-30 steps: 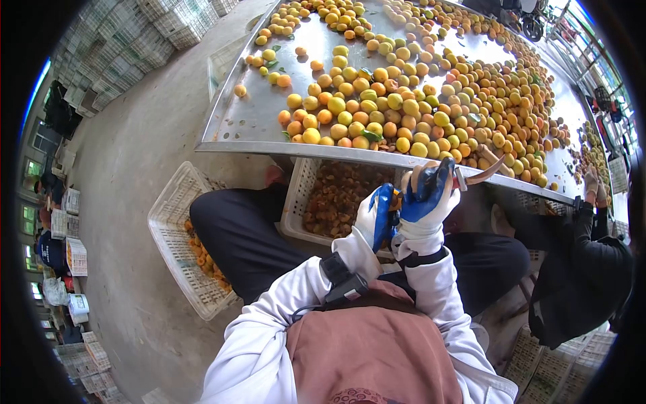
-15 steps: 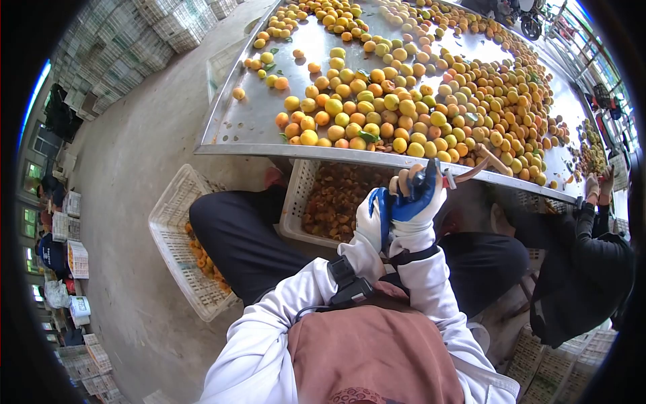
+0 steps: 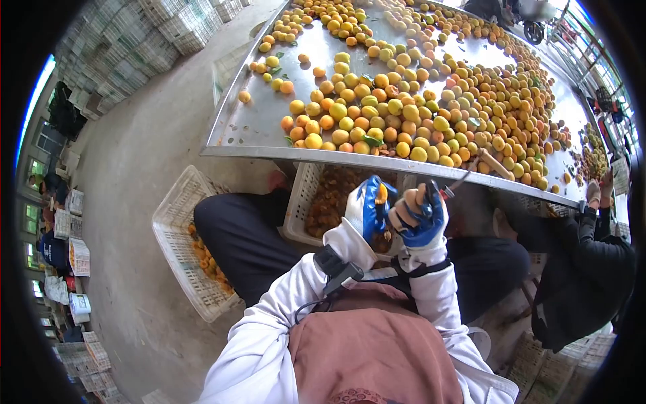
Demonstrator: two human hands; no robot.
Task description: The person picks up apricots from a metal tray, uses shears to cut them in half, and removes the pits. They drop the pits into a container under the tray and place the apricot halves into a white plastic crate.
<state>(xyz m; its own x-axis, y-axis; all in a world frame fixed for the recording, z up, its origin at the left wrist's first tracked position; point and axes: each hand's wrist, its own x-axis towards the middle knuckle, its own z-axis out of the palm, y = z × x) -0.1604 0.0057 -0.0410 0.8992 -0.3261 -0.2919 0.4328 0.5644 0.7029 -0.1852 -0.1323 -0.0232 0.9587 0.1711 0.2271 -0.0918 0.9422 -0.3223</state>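
Note:
My left hand [image 3: 365, 210], in a white and blue glove, is closed around a piece of orange apricot [image 3: 381, 194] that shows between thumb and fingers. Just to its right, my right hand [image 3: 422, 219] wears a similar glove with bare fingertips showing. It grips a small knife [image 3: 449, 191] with red at its handle and a thin blade pointing up and right, towards the table edge. A blurred brownish piece shows below and between the hands; I cannot make out what it is. Under them stands a white crate [image 3: 296, 214] of dark, cut fruit pieces.
A metal table [image 3: 259, 138] bears many apricots [image 3: 410, 112] and a wooden stick [image 3: 496, 165] near its front edge. Left of my leg, another white crate [image 3: 176, 259] holds orange pieces. A person in dark clothes [image 3: 582, 276] works at right. Crates [image 3: 128, 50] are stacked far left.
My hands have moved apart from each other and slightly down. The apricot piece now shows in my left hand, and the knife has come away from the table edge with my right.

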